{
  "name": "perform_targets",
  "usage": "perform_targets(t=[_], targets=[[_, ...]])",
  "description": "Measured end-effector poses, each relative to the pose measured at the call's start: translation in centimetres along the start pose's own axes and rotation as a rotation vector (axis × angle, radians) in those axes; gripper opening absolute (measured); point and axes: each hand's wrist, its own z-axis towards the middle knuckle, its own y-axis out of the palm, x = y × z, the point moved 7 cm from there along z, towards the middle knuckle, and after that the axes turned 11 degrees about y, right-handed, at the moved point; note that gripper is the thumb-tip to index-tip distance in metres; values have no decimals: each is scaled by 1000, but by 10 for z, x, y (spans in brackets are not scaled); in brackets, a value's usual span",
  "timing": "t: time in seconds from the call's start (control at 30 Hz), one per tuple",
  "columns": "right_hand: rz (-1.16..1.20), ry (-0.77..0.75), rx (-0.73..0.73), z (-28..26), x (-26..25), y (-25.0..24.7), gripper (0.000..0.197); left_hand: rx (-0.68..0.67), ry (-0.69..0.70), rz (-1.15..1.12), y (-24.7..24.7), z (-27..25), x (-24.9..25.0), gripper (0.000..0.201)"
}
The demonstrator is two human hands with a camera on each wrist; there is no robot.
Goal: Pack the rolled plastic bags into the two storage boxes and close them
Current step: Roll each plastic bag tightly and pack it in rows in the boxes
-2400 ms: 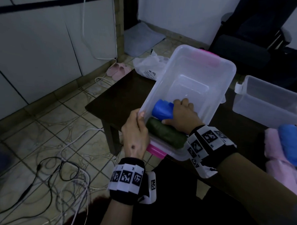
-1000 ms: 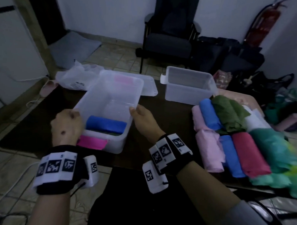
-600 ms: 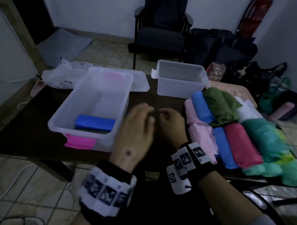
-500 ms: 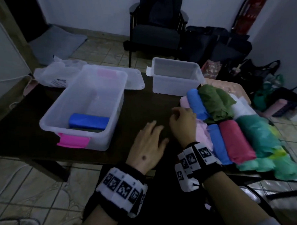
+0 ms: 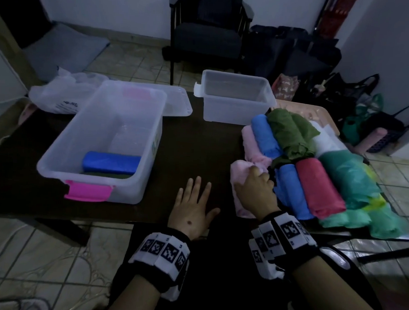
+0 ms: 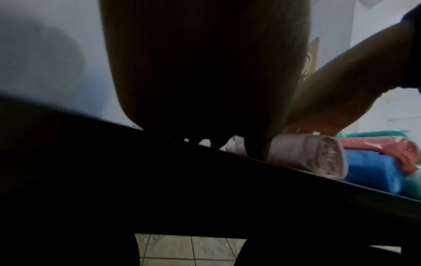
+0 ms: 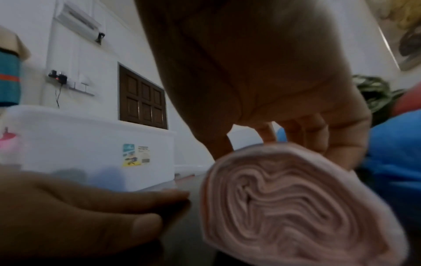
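Observation:
My right hand (image 5: 253, 187) grips a pale pink rolled bag (image 5: 239, 177) at the near left edge of the pile of rolls (image 5: 315, 173). In the right wrist view my fingers (image 7: 303, 129) curl over the pink roll (image 7: 284, 203), whose spiral end faces the camera. My left hand (image 5: 193, 199) lies flat on the dark table (image 5: 199, 143) with its fingers spread, holding nothing. The near storage box (image 5: 152, 138), with a pink latch, holds a blue roll (image 5: 111, 162) on top of a dark green one. A second, smaller box (image 5: 233, 109) stands open behind the pile.
A clear lid (image 5: 177, 102) lies behind the near box, beside a crumpled white plastic bag (image 5: 58, 97). A dark chair (image 5: 206, 37) and several bags (image 5: 297, 55) stand beyond the table. The table's front edge runs just under my wrists.
Both hands left the near box and moved right. My right hand now closes on the nearest pink roll, and my left hand has settled flat on the table.

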Motion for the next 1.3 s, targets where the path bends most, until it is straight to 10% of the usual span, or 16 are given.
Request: perform_targets(t=[0.3, 0.47, 0.63, 0.9, 1.13, 1.3], targets=[[609, 57, -291, 4, -43, 2, 51, 71, 24, -495, -41, -9, -5, 119], [870, 88, -284, 3, -45, -16, 17, 176, -42, -316, -62, 13, -4, 61], [932, 66, -216, 11, -23, -30, 24, 153, -8, -416, -67, 11, -16, 64], [745, 37, -24, 40, 3, -26, 12, 466, -104, -468, -100, 13, -27, 30], [26, -802, -4, -28, -62, -20, 56, 737, -168, -668, -125, 15, -39, 32], [-403, -819, 95, -42, -79, -3, 62, 807, -184, -621, -144, 8, -30, 29]])
